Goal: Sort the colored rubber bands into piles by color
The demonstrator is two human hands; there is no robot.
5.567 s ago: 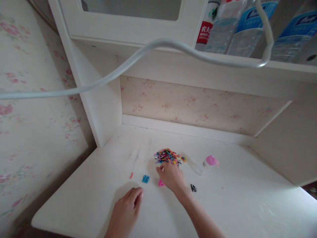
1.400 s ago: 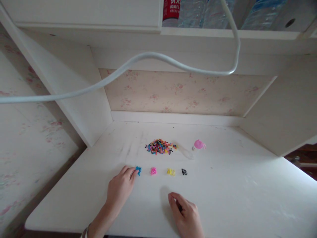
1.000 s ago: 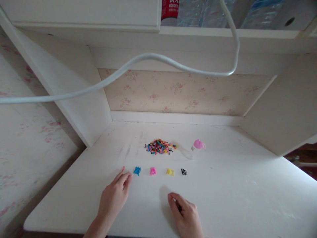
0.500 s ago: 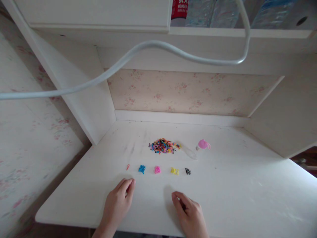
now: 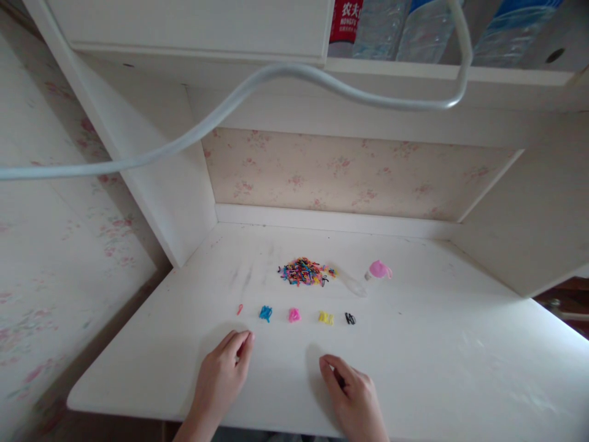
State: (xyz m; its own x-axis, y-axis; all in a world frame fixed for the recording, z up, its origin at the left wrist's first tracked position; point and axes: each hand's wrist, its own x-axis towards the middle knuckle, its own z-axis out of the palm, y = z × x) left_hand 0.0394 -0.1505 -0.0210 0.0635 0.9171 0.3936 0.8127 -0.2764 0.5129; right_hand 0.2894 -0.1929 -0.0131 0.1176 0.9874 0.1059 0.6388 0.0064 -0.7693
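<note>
1. Nearest, at the front edge of the white desk (image 5: 437, 368): left hand (image 5: 224, 376) palm-down, fingers (image 5: 243, 342) close together and flat on the surface, holding nothing; wrist out past the edge.
2. Level with it and well apart: right hand (image 5: 355, 399), loosely curled on the desktop. Small dark speck by thumb and forefinger, too small to tell whether pinched.
3. Just beyond the fingertips, a strip of white desktop, then a left-to-right row of small lots, each apart from its neighbour: red piece (image 5: 239, 309), blue lot (image 5: 265, 313), pink lot (image 5: 294, 315), yellow lot (image 5: 326, 317), black lot (image 5: 350, 318). Red and blue closest to the left hand, untouched.
4. Farther back, behind the row: mixed-colour pile (image 5: 306, 271); just to its right, clear bottle (image 5: 353, 284) on its side, pink cap (image 5: 379, 269) at the far end.
5. Room to move: broad run of desktop from the black lot out to the right side panel (image 5: 529, 227); narrower on the left, closed off at the rear by the left side panel (image 5: 170, 202).
6. Farthest: flowered back wall (image 5: 345, 175); overhead, shelf (image 5: 460, 73) with water bottles (image 5: 381, 24); grey cable (image 5: 285, 67) looping across in front.
</note>
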